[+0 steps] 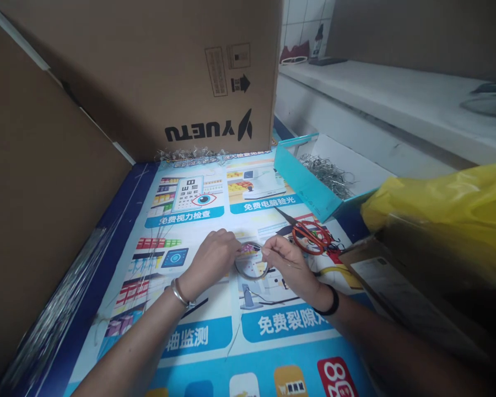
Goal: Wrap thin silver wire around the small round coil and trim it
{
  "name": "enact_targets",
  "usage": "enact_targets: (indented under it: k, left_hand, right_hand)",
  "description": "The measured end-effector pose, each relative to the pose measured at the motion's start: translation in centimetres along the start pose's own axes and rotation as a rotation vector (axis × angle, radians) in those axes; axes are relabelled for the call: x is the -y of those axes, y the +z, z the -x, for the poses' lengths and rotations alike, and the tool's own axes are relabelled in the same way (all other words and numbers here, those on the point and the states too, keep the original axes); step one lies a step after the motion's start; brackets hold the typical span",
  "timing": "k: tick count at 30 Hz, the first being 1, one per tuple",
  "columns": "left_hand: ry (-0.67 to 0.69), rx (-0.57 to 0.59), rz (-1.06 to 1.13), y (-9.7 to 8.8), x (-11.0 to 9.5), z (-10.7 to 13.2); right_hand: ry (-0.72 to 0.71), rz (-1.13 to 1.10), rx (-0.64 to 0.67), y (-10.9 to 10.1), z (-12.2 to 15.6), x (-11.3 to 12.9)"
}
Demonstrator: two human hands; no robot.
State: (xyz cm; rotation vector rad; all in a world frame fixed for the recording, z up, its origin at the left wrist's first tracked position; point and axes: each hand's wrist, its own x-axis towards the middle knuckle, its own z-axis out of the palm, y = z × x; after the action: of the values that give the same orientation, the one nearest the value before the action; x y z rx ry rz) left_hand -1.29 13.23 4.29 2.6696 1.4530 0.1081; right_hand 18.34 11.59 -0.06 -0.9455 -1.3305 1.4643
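Cool, dim light falls on the printed desk cover (240,358), while the cardboard panels (128,66) and nearby box (421,300) sink into brown shadow. The bracelet (177,288) glints. The left hand (217,256) and right hand (291,266) look fairly clear; the strands (66,309) at left smear, stretched towards the edge.

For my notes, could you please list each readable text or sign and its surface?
"YUETU", inverted: cardboard box
Arrow: box
"免费视力检查": printed sheet
"免费电脑验光": sheet
"轴监测", start hidden: sheet
"免费裂隙", end hidden: sheet
"E": eye chart, sheet
Blurred, small or cut off: box print, sheet's top line, tiles, carton label.
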Motion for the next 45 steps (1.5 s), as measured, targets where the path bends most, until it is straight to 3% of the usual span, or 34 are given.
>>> enact_targets:
  k: [15,21,25,30,37,45]
  left_hand:
    - [0.037,-0.041,-0.117,0.6,-0.9,0.3]
    - [0.041,-0.007,0.040,0.7,-0.4,0.2]
    - [-0.008,-0.043,0.097,0.7,0.1,0.1]
    - [0.005,-0.013,0.044,0.7,-0.2,0.1]
    - [-0.045,-0.065,0.042,0.3,0.5,0.1]
    - [0.052,-0.040,-0.122,0.5,0.0,-0.2]
  right_hand:
    - [-0.021,-0.009,0.012,0.0,-0.1,-0.2]
    - [-0.017,-0.028,0.005,0.1,-0.1,-0.2]
    - [-0.008,-0.012,0.004,0.0,-0.1,-0.1]
    - [-0.007,-0.029,0.003,0.1,-0.1,0.2]
    - [0.012,-0.051,-0.011,0.2,-0.2,0.0]
    - [-0.005,-0.047,0.003,0.1,-0.1,0.0]
